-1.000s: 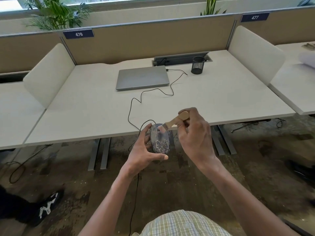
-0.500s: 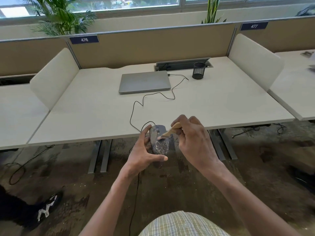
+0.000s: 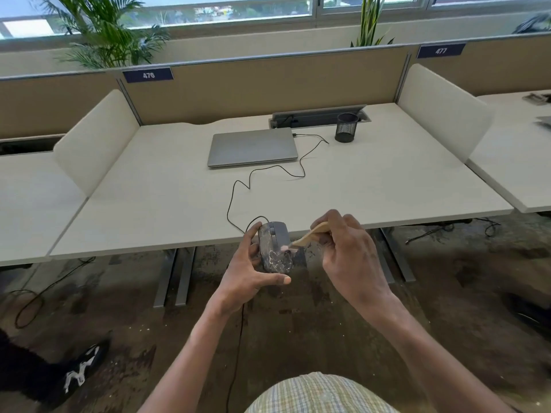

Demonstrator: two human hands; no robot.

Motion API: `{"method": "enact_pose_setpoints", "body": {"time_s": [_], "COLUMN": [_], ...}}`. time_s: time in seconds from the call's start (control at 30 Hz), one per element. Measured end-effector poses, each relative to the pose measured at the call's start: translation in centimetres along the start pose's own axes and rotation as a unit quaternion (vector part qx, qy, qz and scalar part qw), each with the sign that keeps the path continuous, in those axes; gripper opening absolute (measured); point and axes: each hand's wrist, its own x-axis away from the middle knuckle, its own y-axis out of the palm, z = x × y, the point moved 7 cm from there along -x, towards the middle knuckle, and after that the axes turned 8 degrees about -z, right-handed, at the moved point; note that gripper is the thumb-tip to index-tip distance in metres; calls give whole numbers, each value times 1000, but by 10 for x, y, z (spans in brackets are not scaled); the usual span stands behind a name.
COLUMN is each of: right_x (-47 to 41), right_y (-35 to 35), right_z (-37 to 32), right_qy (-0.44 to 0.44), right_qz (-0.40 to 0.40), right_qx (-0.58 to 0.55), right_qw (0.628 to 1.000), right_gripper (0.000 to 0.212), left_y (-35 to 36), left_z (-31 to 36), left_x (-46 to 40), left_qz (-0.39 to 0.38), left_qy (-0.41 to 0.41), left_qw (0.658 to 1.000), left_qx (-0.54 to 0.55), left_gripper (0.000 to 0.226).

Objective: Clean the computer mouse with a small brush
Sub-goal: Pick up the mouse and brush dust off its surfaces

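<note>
A grey wired computer mouse (image 3: pixel 275 248), its rear half smeared with pale dust, hangs just off the desk's front edge. My left hand (image 3: pixel 250 272) grips it from the left side, thumb under its rear end. My right hand (image 3: pixel 347 254) holds a small wooden-handled brush (image 3: pixel 310 235) by the handle. The brush's pale bristle tip touches the right side of the mouse near its middle. The mouse cable (image 3: pixel 238 189) runs back across the desk toward the laptop.
A shut grey laptop (image 3: pixel 253 150) and a black mesh pen cup (image 3: pixel 346 127) sit at the back of the white desk (image 3: pixel 149 204). White side dividers flank the desk. Another person's black shoe (image 3: pixel 80 374) rests on the floor at lower left.
The brush tip has slid from the top of the mouse, near the wheel, down to its right side. My head has tilted up, so the hands sit lower in view.
</note>
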Motion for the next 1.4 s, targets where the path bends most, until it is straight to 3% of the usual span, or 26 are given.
{"method": "enact_pose_setpoints", "body": {"time_s": [0.2,0.47,0.73,0.93,1.2,1.4], "right_x": [-12,5,-39,-55,-10,-20], "right_y": [-11,8,-12,1,12,-10], "right_z": [14,34,38,46,54,54], "right_qy": [36,95,84,91,122,110], "right_qz": [76,34,94,26,-16,59], "right_qx": [-78,-104,-99,-79,-151,-163], "right_qw": [993,989,987,992,981,979], "right_gripper": [17,28,15,25,45,29], "left_y": [-4,-8,-3,-4,-10,-2], "left_z": [-3,-8,-7,-7,-11,-4], "left_x": [-2,0,-4,-4,-3,-4], "left_qz": [6,5,-22,-22,-13,-29], "left_qy": [12,20,11,15,3,9], "left_qw": [999,998,999,999,999,999], "left_qx": [47,61,20,22,41,38], "left_gripper": [138,130,135,132,132,133]}}
